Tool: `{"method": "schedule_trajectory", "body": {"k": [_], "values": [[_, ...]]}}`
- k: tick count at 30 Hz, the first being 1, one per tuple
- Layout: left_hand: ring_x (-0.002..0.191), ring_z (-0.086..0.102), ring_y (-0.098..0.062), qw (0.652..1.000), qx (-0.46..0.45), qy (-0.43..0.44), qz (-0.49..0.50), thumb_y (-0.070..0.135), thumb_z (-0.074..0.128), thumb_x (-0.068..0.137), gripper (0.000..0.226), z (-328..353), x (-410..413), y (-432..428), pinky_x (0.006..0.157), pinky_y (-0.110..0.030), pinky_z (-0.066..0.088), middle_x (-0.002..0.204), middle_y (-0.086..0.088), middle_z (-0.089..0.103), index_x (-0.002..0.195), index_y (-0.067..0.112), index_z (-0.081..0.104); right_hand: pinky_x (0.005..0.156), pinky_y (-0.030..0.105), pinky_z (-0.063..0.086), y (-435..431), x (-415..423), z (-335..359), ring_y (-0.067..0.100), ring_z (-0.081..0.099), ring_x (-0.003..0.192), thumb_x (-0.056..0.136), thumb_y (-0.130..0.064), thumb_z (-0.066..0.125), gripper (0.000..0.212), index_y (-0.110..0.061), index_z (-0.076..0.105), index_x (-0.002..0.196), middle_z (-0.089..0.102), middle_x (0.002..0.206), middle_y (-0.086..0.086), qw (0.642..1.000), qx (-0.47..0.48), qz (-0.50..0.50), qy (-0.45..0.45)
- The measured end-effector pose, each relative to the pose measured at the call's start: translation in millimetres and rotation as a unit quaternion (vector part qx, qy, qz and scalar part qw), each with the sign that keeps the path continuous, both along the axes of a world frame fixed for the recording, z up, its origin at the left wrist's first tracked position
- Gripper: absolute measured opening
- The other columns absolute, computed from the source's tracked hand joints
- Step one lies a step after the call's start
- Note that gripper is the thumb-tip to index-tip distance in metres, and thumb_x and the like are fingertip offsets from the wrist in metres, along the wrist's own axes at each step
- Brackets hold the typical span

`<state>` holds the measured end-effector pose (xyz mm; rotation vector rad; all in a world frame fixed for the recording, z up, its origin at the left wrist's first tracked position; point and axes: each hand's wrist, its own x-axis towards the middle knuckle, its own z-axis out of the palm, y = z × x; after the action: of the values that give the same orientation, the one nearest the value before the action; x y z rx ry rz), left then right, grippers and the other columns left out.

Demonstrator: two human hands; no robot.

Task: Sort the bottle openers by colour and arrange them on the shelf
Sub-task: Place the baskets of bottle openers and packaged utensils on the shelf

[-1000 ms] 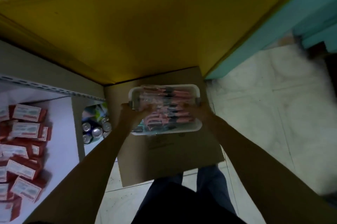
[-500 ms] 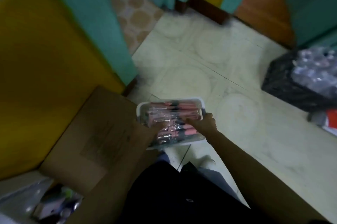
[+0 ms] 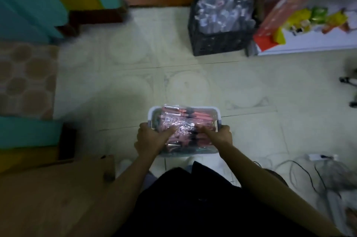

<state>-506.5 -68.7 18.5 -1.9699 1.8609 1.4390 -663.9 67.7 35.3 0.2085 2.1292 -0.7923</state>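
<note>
We held a small white basket (image 3: 184,109) in front of our body, above the pale tiled floor (image 3: 251,86), one hand at each short end. Our left hand (image 3: 149,138) was closed around the left rim, its thumb lying across the contents; our right hand (image 3: 220,134) gripped the right rim the same way, thumb pointing inward. Inside the basket lay the bottle openers (image 3: 185,120), pink and dark ones in clear crinkled wrapping, heaped together and unsorted. A brown cardboard box (image 3: 58,194) sat at near left. At far right a black crate (image 3: 218,43) packed with clear plastic bottles (image 3: 222,14) stood on the floor, just left of a low white shelf (image 3: 313,43) carrying bright packets. Cables (image 3: 301,169) trailed over the tiles at near right, too blurred to follow.
</note>
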Motion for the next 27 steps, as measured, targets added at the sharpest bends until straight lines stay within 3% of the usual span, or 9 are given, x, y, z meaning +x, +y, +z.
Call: {"method": "schedule_trajectory", "body": {"k": [5, 10, 16, 21, 23, 25, 27], "values": [[0.109, 0.057, -0.029, 0.991, 0.013, -0.042, -0.126, 0.081, 0.069, 0.041, 0.107, 2, -113, 18, 0.093, -0.042, 0.043, 0.122, -0.006, 0.057, 0.121, 0.014, 0.044, 0.084, 0.046, 0.056, 53, -75, 3, 0.033, 0.065, 0.098, 0.058, -0.057, 0.082, 0.087, 0.002, 0.054, 0.115, 0.064, 0.11, 0.019, 0.994, 0.016, -0.108, 0.0], [0.119, 0.051, -0.03, 0.971, 0.037, -0.043, -0.232, 0.075, 0.072, 0.05, 0.112, -6, -215, -11, 0.098, -0.043, 0.043, 0.136, -0.011, 0.048, 0.131, 0.007, 0.034, 0.09, 0.047, 0.053, 53, -138, -5, 0.035, 0.06, 0.107, 0.064, -0.062, 0.075, 0.093, 0.004, 0.051, 0.124, 0.059, 0.121, 0.021, 0.971, -0.021, -0.236, -0.025], [0.118, 0.051, -0.03, 0.942, 0.031, -0.028, -0.332, 0.072, 0.073, 0.055, 0.11, -11, -345, -87, 0.097, -0.044, 0.044, 0.135, -0.013, 0.047, 0.132, 0.005, 0.033, 0.088, 0.048, 0.054, -6, -227, -12, 0.036, 0.064, 0.099, 0.063, -0.051, 0.082, 0.078, 0.004, 0.059, 0.114, 0.064, 0.111, 0.022, 0.929, -0.088, -0.358, -0.031], [0.109, 0.056, -0.029, 0.922, 0.005, -0.004, -0.388, 0.066, 0.076, 0.057, 0.101, 6, -448, -136, 0.089, -0.037, 0.048, 0.126, -0.014, 0.054, 0.127, 0.004, 0.039, 0.085, 0.048, 0.055, -51, -293, -2, 0.036, 0.066, 0.096, 0.06, -0.046, 0.086, 0.073, 0.001, 0.061, 0.111, 0.067, 0.105, 0.02, 0.902, -0.118, -0.414, -0.018], [0.103, 0.059, -0.029, 0.912, 0.017, 0.0, -0.41, 0.068, 0.076, 0.054, 0.101, 12, -488, -140, 0.088, -0.04, 0.051, 0.119, -0.015, 0.058, 0.123, 0.003, 0.043, 0.075, 0.038, 0.058, -53, -316, 2, 0.03, 0.07, 0.085, 0.063, -0.043, 0.085, 0.066, 0.0, 0.063, 0.108, 0.07, 0.094, 0.016, 0.888, -0.124, -0.443, -0.009], [0.097, 0.064, -0.032, 0.901, 0.035, 0.01, -0.432, 0.076, 0.074, 0.043, 0.108, 17, -524, -133, 0.085, -0.045, 0.054, 0.11, -0.018, 0.064, 0.116, -0.001, 0.053, 0.051, 0.023, 0.055, -46, -334, 6, 0.019, 0.071, 0.06, 0.068, -0.033, 0.083, 0.047, -0.001, 0.066, 0.097, 0.073, 0.069, 0.007, 0.864, -0.162, -0.476, -0.018], [0.095, 0.065, -0.035, 0.886, 0.047, 0.016, -0.461, 0.08, 0.071, 0.036, 0.113, 16, -558, -117, 0.082, -0.048, 0.055, 0.105, -0.022, 0.066, 0.112, -0.003, 0.058, 0.048, 0.022, 0.053, -29, -354, 7, 0.019, 0.07, 0.059, 0.072, -0.032, 0.08, 0.041, 0.0, 0.066, 0.093, 0.073, 0.068, 0.007, 0.836, -0.183, -0.516, -0.033]]}}
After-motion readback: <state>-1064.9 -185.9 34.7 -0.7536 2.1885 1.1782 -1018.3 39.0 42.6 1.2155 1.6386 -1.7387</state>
